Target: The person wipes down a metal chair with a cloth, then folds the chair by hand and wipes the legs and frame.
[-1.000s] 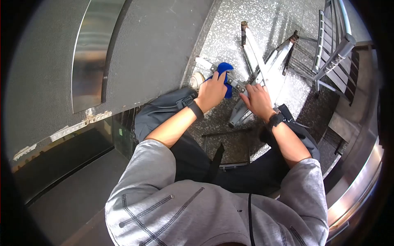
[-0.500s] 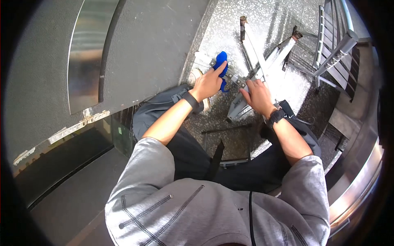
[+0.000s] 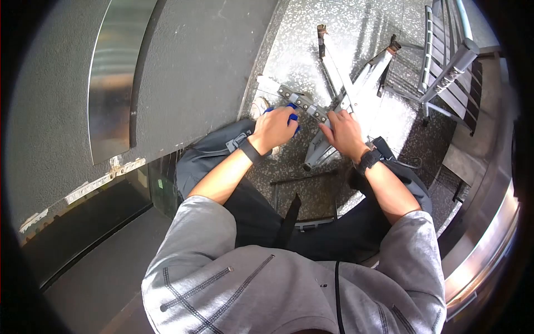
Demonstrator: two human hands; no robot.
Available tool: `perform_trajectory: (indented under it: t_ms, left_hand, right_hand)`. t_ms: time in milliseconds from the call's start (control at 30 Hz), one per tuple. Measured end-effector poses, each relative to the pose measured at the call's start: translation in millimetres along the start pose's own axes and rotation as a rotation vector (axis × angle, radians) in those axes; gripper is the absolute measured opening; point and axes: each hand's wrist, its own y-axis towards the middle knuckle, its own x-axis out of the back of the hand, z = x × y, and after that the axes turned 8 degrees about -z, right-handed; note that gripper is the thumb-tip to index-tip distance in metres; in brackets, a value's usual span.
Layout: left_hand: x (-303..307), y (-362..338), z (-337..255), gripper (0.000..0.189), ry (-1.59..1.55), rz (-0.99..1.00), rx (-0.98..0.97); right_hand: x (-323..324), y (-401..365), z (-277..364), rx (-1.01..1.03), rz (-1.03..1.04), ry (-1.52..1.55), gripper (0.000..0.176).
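One blue cloth (image 3: 293, 117) is bunched in the curled left hand (image 3: 272, 129); the bolted metal bar (image 3: 303, 102) is pinched by the right hand (image 3: 345, 132), apparently for steadiness.

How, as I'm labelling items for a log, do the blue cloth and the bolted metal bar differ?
The blue cloth is bright blue; the bolted metal bar is grey. The cloth is bunched up, while the bar is long and narrow. The cloth is largely hidden by the left hand; most of the bar shows. Both have a hand at them: the right hand is at the bar's end.
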Motion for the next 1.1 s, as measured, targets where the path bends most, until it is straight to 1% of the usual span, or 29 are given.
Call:
perform_trajectory:
  t_ms: [67,167,200,300,333,433,467,567,600,700,800,933,1100]
  left_hand:
    - [19.9,-1.7,-18.4,0.045,-0.066,-0.064,-0.041]
    - [47.0,0.8,-46.2,0.051,-0.203,-0.043,0.027]
    - [36.3,-0.5,-40.5,0.06,-0.195,-0.088,-0.079]
    - [0.0,-9.8,-28.5,0.063,-0.09,-0.055,-0.264]
    - [-9.9,-12.6,-26.2,0.072,0.041,0.018,-0.29]
    - [-23.6,-18.3,-28.9,0.081,0.181,0.15,-0.203]
    - [-28.2,-19.4,-26.1,0.087,0.175,0.121,-0.218]
    - [-22.8,-5.2,-24.3,0.086,0.23,0.149,-0.193]
    - [-21.1,0.8,-22.0,0.085,0.201,0.128,-0.212]
    - [-18.3,3.0,-27.2,0.084,0.191,0.199,-0.177]
    - [-23.6,-13.5,-29.5,0.085,0.136,0.2,-0.124]
    - [-24.2,-25.3,-24.9,0.086,0.139,0.177,-0.117]
    - [-20.7,0.4,-25.8,0.085,0.174,0.219,-0.131]
  right_hand:
    - [-0.7,4.0,2.0,-0.003,0.0,-0.012,0.032]
    - [0.2,1.6,3.1,-0.009,-0.009,-0.011,0.031]
    - [1.6,3.0,4.1,-0.008,-0.012,0.001,0.031]
    - [-0.6,3.2,1.5,0.004,-0.011,0.007,0.031]
    - [-1.6,2.8,0.9,0.008,-0.01,0.005,0.031]
    - [-1.2,2.3,0.1,0.018,-0.024,0.009,0.03]
    - [-0.8,2.4,-0.4,0.021,-0.023,0.001,0.03]
    - [-1.2,1.8,0.6,0.015,-0.019,-0.005,0.029]
    - [-0.8,2.5,0.8,0.009,-0.019,0.003,0.03]
    - [-1.7,2.4,1.8,-0.002,-0.001,-0.018,0.03]
    - [-3.5,1.1,-0.5,0.017,0.0,-0.035,0.029]
    - [-0.3,2.5,1.5,0.03,-0.029,-0.002,0.028]
    - [-2.5,6.2,0.7,-0.096,-0.032,0.013,0.027]
